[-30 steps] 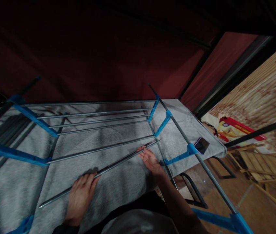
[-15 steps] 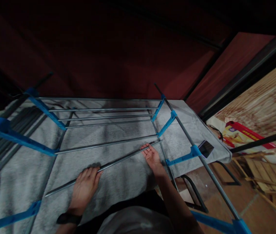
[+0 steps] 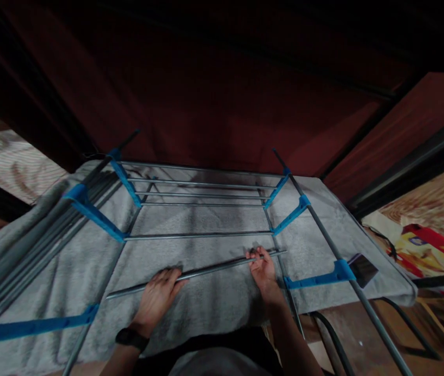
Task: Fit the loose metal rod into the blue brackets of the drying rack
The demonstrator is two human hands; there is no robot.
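A loose metal rod (image 3: 206, 272) lies slanted across the grey cloth (image 3: 214, 297). My left hand (image 3: 158, 297) rests on the rod's left part, fingers curled over it. My right hand (image 3: 263, 269) grips the rod near its right end, fingers wrapped round it. The rod sits inside a metal rack frame with blue plastic connectors (image 3: 95, 214). One fitted rod (image 3: 198, 235) runs just beyond the loose one. Three more fitted rods (image 3: 202, 194) lie further back.
A bundle of spare rods (image 3: 37, 235) lies along the left of the cloth. A dark phone-like object (image 3: 363, 267) sits at the right edge. A red printed box (image 3: 429, 245) lies on the floor to the right. A dark red wall stands behind.
The view has swung left and tilted. The loose rod has turned closer to level, its right end nearer the right blue connector. Both hands stay on it.
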